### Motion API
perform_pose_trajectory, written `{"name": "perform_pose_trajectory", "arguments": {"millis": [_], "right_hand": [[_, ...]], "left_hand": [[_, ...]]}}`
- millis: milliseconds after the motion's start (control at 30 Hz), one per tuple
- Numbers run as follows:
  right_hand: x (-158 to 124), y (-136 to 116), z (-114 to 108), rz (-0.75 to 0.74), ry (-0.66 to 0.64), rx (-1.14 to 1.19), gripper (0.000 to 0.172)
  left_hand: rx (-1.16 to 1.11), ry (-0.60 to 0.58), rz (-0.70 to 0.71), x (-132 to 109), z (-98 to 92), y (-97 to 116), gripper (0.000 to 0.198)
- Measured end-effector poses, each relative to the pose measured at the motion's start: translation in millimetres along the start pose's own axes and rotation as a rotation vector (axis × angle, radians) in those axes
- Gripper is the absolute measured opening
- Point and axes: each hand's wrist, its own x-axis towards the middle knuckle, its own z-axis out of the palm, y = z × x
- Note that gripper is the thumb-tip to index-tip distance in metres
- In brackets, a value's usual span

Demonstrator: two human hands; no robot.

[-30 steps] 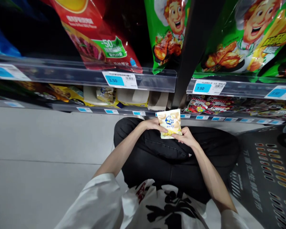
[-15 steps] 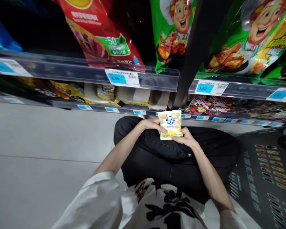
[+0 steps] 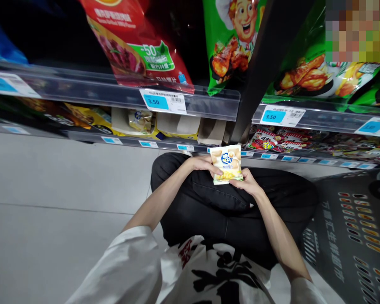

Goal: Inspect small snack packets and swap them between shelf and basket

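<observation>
A small cream-coloured snack packet (image 3: 226,162) with a blue logo and yellow pieces printed on it is held up over my crossed legs. My left hand (image 3: 206,164) grips its left side, thumb lying across the front. On the lower right corner, my right hand (image 3: 244,181) pinches the packet, with the thumb along the bottom edge. The fingers behind the packet are hidden. Just beyond it runs the low shelf, where a similar packet (image 3: 142,121) sits in a yellow display box (image 3: 177,126).
A grey shopping basket (image 3: 329,219) stands close on my right. Above the low shelf, a clear-edged shelf (image 3: 209,103) carries a red chip bag (image 3: 139,50) and green chip bags (image 3: 232,55). A dark upright post (image 3: 256,76) divides the shelving. Pale floor tiles (image 3: 57,177) lie to the left.
Both hands keep the same hold on the packet, which has risen very slightly. The view has shifted a little.
</observation>
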Motion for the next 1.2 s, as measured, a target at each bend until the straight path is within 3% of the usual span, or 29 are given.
{"name": "perform_pose_trajectory", "arguments": {"millis": [300, 900, 1200], "right_hand": [[0.7, 5.3, -1.0, 0.012, -0.012, 0.019, 0.039], [1.2, 8.7, -0.9, 0.053, -0.011, 0.063, 0.042], [1.2, 8.3, -0.8, -0.013, -0.026, 0.014, 0.042]], "left_hand": [[-0.015, 0.030, -0.015, -0.9, 1.7, 3.1, 0.066], [-0.018, -0.019, 0.012, 0.0, -0.9, 0.2, 0.064], [-0.005, -0.016, 0.012, 0.0, -1.7, -0.3, 0.060]]}}
